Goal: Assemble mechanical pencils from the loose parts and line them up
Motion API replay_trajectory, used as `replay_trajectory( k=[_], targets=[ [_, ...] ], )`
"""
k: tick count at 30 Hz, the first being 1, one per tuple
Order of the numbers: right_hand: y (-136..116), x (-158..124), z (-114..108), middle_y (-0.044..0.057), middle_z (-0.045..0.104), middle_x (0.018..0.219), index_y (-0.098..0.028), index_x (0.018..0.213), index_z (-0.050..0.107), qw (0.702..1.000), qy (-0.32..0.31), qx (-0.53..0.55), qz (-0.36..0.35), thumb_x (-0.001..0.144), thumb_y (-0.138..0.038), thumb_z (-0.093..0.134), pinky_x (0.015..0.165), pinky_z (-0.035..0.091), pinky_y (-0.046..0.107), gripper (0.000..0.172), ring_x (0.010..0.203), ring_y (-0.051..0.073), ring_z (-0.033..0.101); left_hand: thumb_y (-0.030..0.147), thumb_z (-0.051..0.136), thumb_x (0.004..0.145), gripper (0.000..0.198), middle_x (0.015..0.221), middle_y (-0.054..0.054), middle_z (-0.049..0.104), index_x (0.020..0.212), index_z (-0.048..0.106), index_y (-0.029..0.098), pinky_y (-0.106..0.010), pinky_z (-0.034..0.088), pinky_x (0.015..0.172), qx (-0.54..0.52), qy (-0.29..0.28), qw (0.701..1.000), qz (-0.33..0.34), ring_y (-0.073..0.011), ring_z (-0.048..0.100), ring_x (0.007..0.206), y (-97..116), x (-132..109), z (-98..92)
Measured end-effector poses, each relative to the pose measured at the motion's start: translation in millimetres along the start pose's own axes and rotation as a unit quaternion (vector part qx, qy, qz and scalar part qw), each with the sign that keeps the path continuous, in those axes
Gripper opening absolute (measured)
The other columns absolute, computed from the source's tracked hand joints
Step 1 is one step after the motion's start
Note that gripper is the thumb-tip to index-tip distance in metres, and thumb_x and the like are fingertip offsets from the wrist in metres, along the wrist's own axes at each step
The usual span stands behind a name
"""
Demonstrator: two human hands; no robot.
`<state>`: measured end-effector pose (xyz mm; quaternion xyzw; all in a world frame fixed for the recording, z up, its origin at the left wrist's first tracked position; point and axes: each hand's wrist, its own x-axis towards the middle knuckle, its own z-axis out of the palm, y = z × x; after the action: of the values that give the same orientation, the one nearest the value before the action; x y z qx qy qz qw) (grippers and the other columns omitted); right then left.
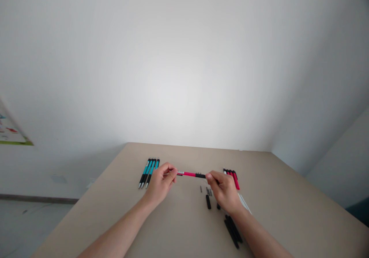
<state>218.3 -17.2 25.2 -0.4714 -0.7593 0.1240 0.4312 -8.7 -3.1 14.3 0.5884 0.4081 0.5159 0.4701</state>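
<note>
Between my two hands a pink pen (189,174) with a black grip is held level above the table. My left hand (162,181) pinches its clip end, where a pale label shows. At the other end, the fingers of my right hand (224,189) are closed on the black grip, and the tip is hidden. Below the pen lie several small springs (209,191) and a black rubber grip (208,202). Another dark piece (218,206) is partly covered by my right hand.
Several teal pens (149,172) lie side by side at the left. Pink pen barrels (233,178) lie at the right, with white refills (245,203) nearer me. Several black grips (233,231) lie near my right forearm. The beige table (178,227) meets a white wall (184,66).
</note>
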Motion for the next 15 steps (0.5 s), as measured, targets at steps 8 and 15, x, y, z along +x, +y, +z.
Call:
replay_trajectory(
  k=[8,15],
  targets=[
    [0,-2,4,-0.005,0.032,0.05,-0.02,0.054,0.034,0.994,-0.034,0.09,0.051,0.093,-0.049,0.037,0.045,0.024,0.022,0.049,0.047,0.009,0.03,0.034,0.058,0.082,0.016,0.067,-0.004,0.064,0.08,0.067,0.021,-0.024,0.043,0.059,0.156,0.101,0.966,0.178,-0.0162,0.057,0.061,16,-14,-2.0],
    [-6,-2,1,-0.001,0.047,0.055,-0.016,0.066,0.056,0.997,-0.036,0.055,0.031,0.092,-0.046,0.041,0.05,0.031,0.023,0.043,0.052,0.012,0.042,0.039,0.056,0.086,0.021,0.05,0.005,0.051,0.091,0.059,0.02,-0.02,0.034,0.042,0.081,0.075,0.99,0.089,-0.0103,0.046,0.041,8,-10,-1.3]
  ],
)
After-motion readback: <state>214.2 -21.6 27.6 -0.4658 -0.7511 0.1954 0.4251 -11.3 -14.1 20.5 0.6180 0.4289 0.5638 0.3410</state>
